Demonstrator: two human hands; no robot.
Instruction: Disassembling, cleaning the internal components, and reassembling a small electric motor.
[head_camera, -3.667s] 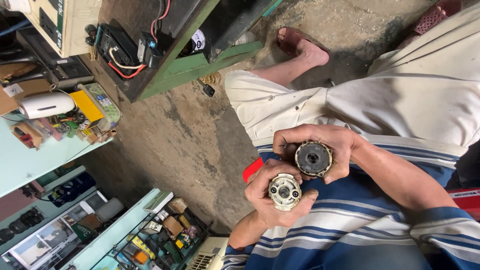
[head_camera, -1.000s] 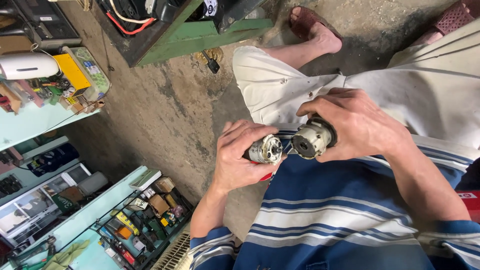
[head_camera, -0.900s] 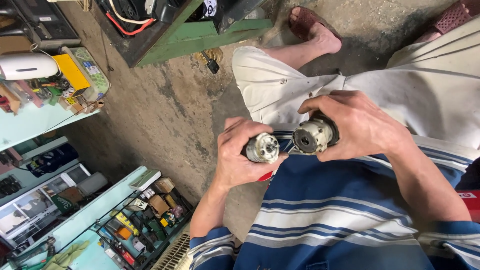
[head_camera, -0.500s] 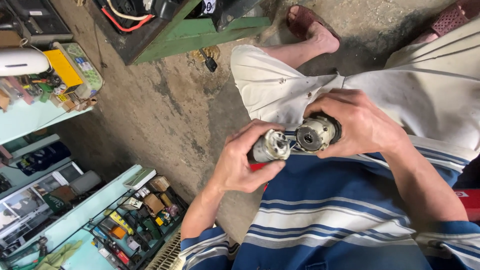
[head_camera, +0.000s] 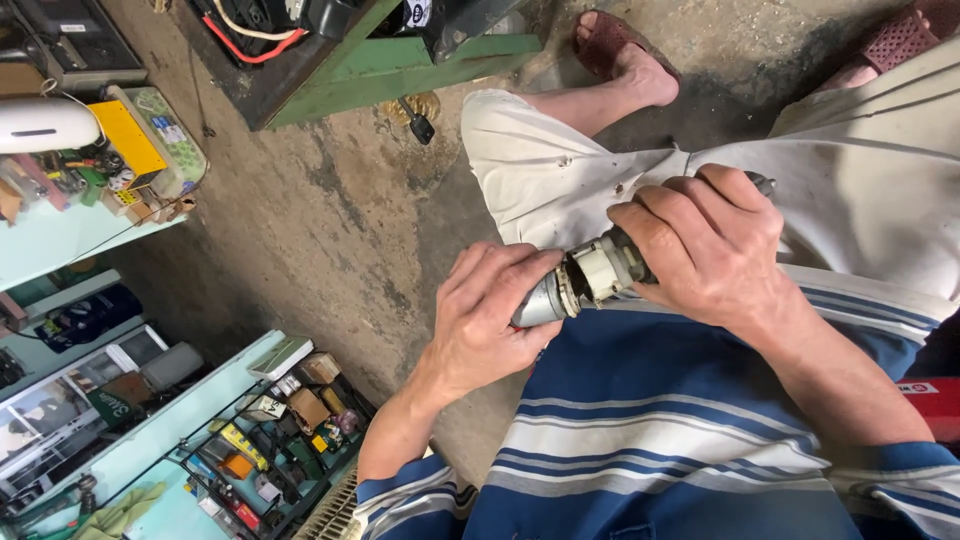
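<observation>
My left hand (head_camera: 488, 320) wraps around a small silver cylindrical motor (head_camera: 541, 300). My right hand (head_camera: 705, 245) grips a grey and white gearbox housing (head_camera: 605, 268). The two parts meet end to end between my hands, in line with each other, above my lap. A dark shaft end (head_camera: 762, 183) pokes out past my right knuckles. Most of the gearbox housing is hidden under my right fingers.
I sit in a blue and white striped shirt (head_camera: 650, 440) and pale shorts (head_camera: 560, 180). A green workbench (head_camera: 400, 60) with cables stands ahead. Pale blue shelves (head_camera: 150, 440) packed with small boxes and tools line the left. The floor (head_camera: 300, 230) is stained concrete.
Earlier I held the motor and the gearbox apart, their open ends facing me. I have since turned them sideways and brought them together until they join.
</observation>
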